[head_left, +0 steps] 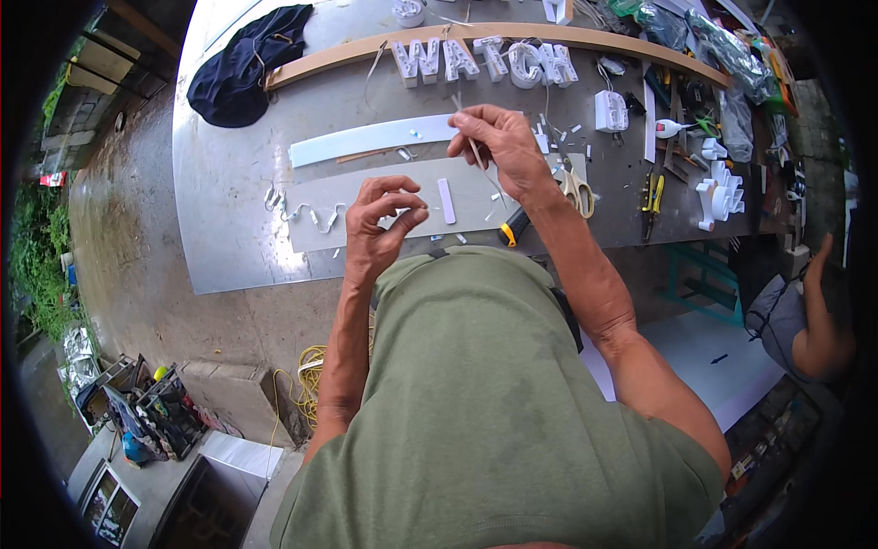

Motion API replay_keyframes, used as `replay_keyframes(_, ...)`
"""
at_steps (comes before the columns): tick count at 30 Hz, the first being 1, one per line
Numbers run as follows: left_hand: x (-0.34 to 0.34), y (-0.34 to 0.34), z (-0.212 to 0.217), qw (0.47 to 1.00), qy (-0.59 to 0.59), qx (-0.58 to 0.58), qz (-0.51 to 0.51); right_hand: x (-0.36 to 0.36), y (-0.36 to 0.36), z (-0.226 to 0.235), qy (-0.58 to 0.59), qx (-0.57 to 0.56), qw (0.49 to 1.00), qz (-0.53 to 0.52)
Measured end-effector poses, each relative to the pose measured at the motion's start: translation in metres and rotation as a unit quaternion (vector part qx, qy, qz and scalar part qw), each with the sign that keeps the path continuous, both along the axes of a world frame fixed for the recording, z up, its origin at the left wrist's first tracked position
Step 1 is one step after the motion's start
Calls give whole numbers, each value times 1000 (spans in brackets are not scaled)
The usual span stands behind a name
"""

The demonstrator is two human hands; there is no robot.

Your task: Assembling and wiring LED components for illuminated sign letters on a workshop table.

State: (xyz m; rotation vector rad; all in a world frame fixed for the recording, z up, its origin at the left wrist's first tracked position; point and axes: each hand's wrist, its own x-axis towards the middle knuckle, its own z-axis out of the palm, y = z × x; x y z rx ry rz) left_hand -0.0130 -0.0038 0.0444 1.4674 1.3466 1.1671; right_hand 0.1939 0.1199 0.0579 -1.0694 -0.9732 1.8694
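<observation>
My left hand [384,224] is closed in a pinch over the grey board [320,188], and whatever is between thumb and finger is too small to make out. A wavy string of small light modules [315,217] runs along the board up to that hand. My right hand [501,151] is raised above the bench, closed on a thin pale wire [475,151] that sticks out above and below the fingers. Between the hands lies a short lilac strip [446,200]. Beside my right wrist are scissors [576,192] and a yellow-and-black cutter knife [514,228].
White block letters [480,62] stand along a long wooden strip [357,57] at the back. Dark cloth [247,69] lies at far left. Pliers [653,206], white shapes [721,194] and plastic bags [732,55] crowd the right. Another person's arm [816,302] shows at far right.
</observation>
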Motion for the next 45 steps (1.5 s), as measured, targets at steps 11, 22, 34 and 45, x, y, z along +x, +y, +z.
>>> replay_keyframes(11,11,-14,17,981,135,68,-122,-34,-51,-59,-163,-112,959,201)
replay_keyframes(22,18,-21,-5,985,124,57,-100,-34,-68,-93,-127,-114,967,187)
replay_keyframes(34,22,-20,-15,975,219,26,-20,-26,-66,-85,-141,-279,934,174)
replay_keyframes(45,33,0,-17,975,175,92,-97,-26,-75,-130,-77,-275,955,85)
